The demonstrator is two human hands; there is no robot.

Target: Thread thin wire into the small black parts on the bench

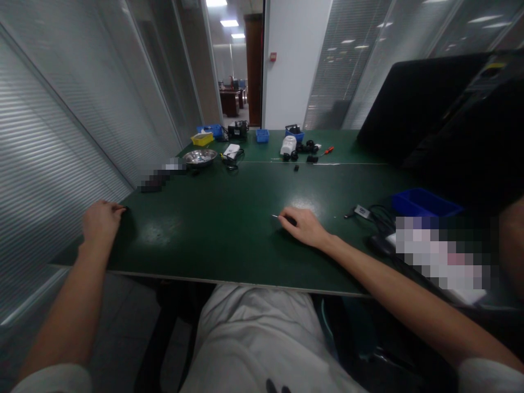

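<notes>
My left hand (101,219) is over the left edge of the green table (213,229), its fingertips pinched on a small dark piece (125,208) too small to name. Near the middle of the tabletop rests my right hand (302,225), closed around a thin tool. Only the tool's slender metal tip (275,216) sticks out to the left; its dark handle (291,220) shows partly between the fingers, and the rest is hidden. The two hands are far apart.
A metal bowl (200,158), a white device with cables (231,152), an orange-handled screwdriver (328,150) and a white rounded device (289,145) lie toward the back. At right are a blue tray (426,202), cables (379,215) and a large black monitor (434,103).
</notes>
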